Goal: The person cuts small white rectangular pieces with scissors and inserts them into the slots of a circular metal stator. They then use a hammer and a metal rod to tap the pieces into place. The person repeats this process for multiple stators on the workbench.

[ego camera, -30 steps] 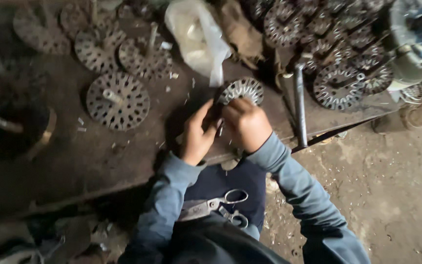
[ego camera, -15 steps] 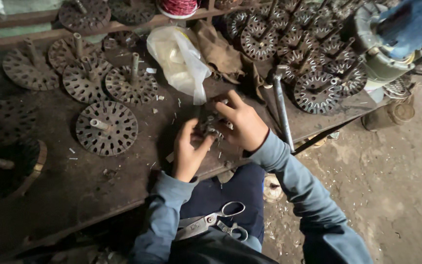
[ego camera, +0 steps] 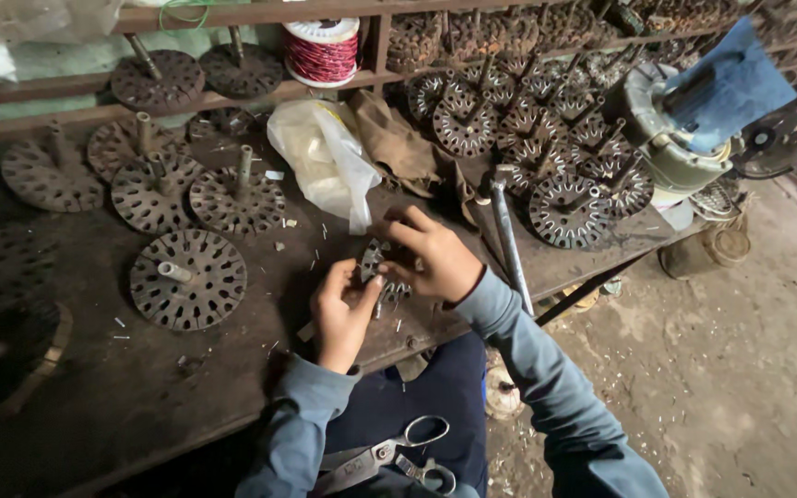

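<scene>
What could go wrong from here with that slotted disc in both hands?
1. The slotted disc is pinched by fingertips of the left hand and right hand; its toothed rim might nick bare skin.
2. It is held close to the bench edge; a slip of the grip could drop it toward the lap.
3. Scissors lie loose on the lap and may slide off if the legs shift.

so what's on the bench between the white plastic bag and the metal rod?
Head view: a crumpled brown cloth lies between the white plastic bag and the metal rod; lower down, the right hand also sits there.
</scene>
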